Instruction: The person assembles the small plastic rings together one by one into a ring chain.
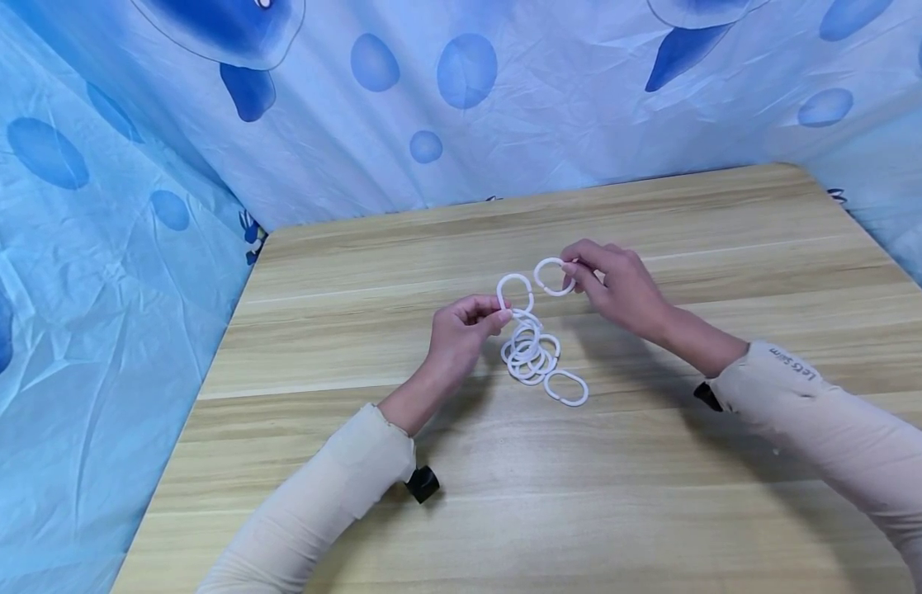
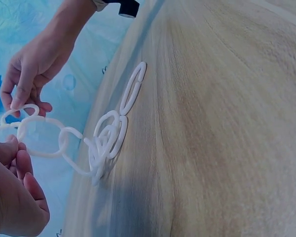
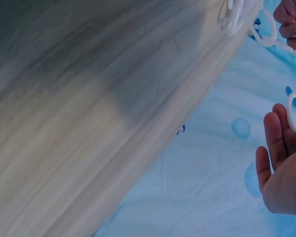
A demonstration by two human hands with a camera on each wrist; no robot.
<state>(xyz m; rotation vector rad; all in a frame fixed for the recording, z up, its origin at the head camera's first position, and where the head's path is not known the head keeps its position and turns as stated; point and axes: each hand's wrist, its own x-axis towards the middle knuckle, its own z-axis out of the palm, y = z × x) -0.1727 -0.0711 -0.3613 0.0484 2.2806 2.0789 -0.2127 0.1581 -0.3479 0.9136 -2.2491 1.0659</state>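
The left hand (image 1: 461, 330) pinches the top ring of a chain of white plastic rings (image 1: 531, 351) between thumb and fingertips, lifting that ring (image 1: 514, 293) clear of the desk (image 1: 654, 495) while the links below it trail down into a loose heap just beyond its fingers. The right hand (image 1: 617, 285), close beside the left and slightly farther from the body, pinches a separate single ring (image 1: 553, 276) at its edge, holding it a little apart from the raised link; whether the two rings touch cannot be told. From the heap one more oval link (image 1: 566, 387) lies flat toward the person, between the two forearms. These rings look light, stiff and smooth, so they will likely slip in a loose grip and are best held by a firm pinch across the band, away from any opening in it. The chain itself is limp and will swing and tangle if lifted by one end. Both arms wear pale sleeves (image 1: 327, 495). Past the hands, a blue cloth with darker bubble shapes (image 1: 468, 107) hangs around the desk's far and left sides.
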